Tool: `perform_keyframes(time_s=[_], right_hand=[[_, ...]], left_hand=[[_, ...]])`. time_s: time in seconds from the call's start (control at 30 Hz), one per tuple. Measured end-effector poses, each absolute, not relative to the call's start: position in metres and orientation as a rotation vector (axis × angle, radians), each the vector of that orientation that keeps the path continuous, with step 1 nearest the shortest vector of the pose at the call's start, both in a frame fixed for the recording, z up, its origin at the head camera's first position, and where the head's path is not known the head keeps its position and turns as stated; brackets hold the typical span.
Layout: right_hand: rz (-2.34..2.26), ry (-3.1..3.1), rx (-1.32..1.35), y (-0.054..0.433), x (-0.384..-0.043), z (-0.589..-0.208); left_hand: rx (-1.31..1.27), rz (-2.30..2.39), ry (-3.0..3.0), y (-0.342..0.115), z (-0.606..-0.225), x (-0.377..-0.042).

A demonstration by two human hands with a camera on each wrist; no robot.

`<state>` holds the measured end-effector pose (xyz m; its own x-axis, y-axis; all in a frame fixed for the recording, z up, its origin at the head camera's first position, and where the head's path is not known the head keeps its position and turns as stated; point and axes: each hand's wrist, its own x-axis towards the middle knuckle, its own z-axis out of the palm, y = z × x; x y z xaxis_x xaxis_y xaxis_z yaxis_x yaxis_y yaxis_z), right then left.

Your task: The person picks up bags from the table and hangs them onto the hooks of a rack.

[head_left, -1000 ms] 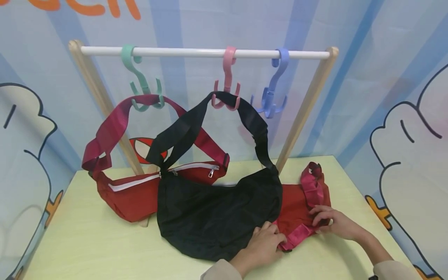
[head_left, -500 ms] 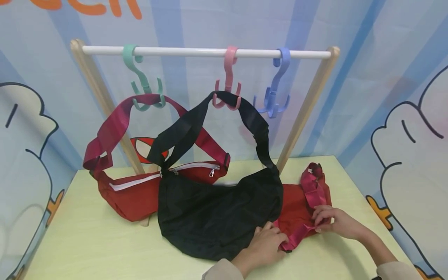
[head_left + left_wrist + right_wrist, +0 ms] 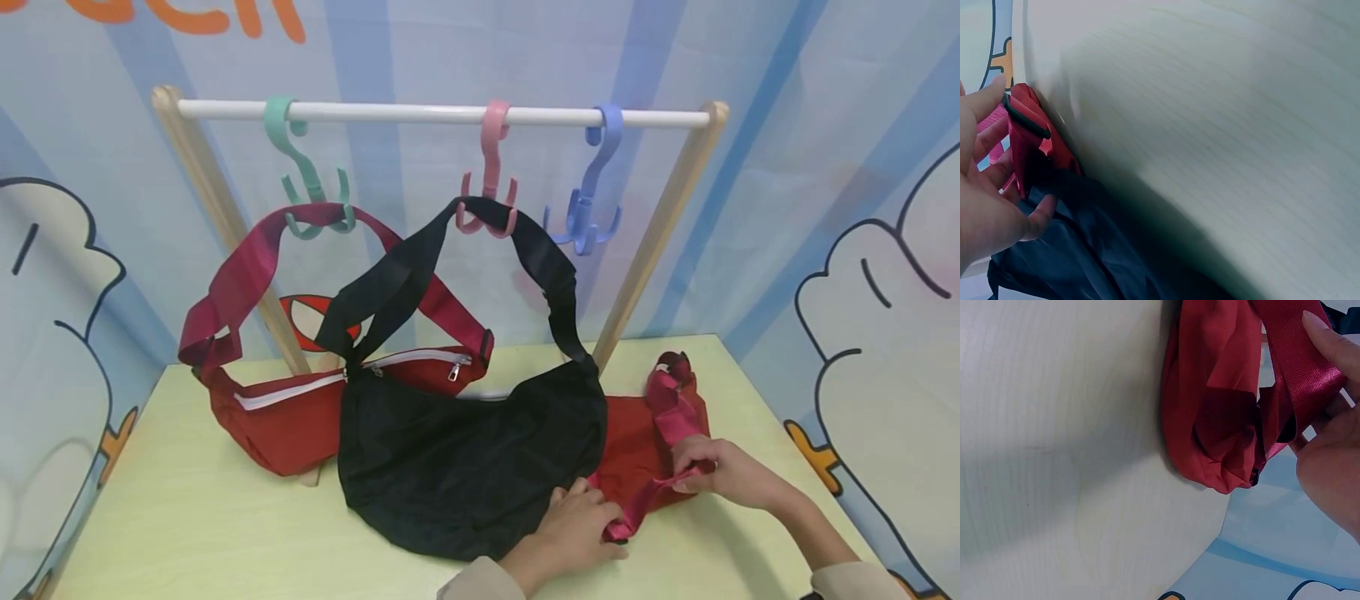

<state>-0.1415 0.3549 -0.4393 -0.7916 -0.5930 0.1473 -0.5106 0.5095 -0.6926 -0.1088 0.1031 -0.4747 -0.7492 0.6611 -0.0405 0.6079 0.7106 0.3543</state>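
Note:
A red bag [image 3: 633, 446] lies at the table's right, partly hidden behind the black bag. My right hand [image 3: 731, 473] pinches its crimson strap [image 3: 1300, 362], lifting a section between thumb and fingers. Farther along, by a black slider [image 3: 1025, 119], my left hand [image 3: 573, 529] holds the same strap, its fingers overlapping the lower right edge of the black bag [image 3: 465, 458]. That black bag hangs by its strap from a pink hook [image 3: 491, 167]. Left of it, another red bag [image 3: 277, 433] hangs by a crimson strap from a green hook [image 3: 303, 175].
A white rail [image 3: 405, 111] on wooden posts [image 3: 660, 225] carries the hooks. On its right hangs a blue hook [image 3: 588, 192] with no bag on it. The pale wooden table [image 3: 195, 533] reaches back to a printed cloth backdrop [image 3: 750, 167].
My right hand has gathered the strap between thumb and fingers and raised it slightly off the red bag. My left hand has shifted slightly right along with its strap end. The hanging bags stay put.

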Motion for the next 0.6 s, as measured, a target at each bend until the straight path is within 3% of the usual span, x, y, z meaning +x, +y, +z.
perform_keyframes(time_s=[0.6], right_hand=[[-1.176,2.590,-1.016,0.349,-0.143,-0.425]], left_hand=[[1.008,0.443,2.798,0.109,-0.470,-0.106]])
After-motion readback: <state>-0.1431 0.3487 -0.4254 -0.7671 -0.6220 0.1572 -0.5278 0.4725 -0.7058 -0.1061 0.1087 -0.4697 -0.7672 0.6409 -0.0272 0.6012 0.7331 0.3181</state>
